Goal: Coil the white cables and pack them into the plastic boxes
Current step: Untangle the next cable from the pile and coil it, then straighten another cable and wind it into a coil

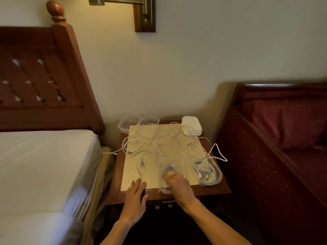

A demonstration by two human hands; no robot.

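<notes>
Several thin white cables [155,145], loosely tangled.

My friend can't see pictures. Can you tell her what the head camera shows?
A person's right hand presses a coiled white cable into a clear plastic box on a nightstand, while the left hand rests flat beside it. Loose white cables tangle across the top, and another box already holds coils.

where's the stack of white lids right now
In the head view the stack of white lids sits at the far right corner of the nightstand, near the wall, right of the two empty plastic boxes.
</notes>
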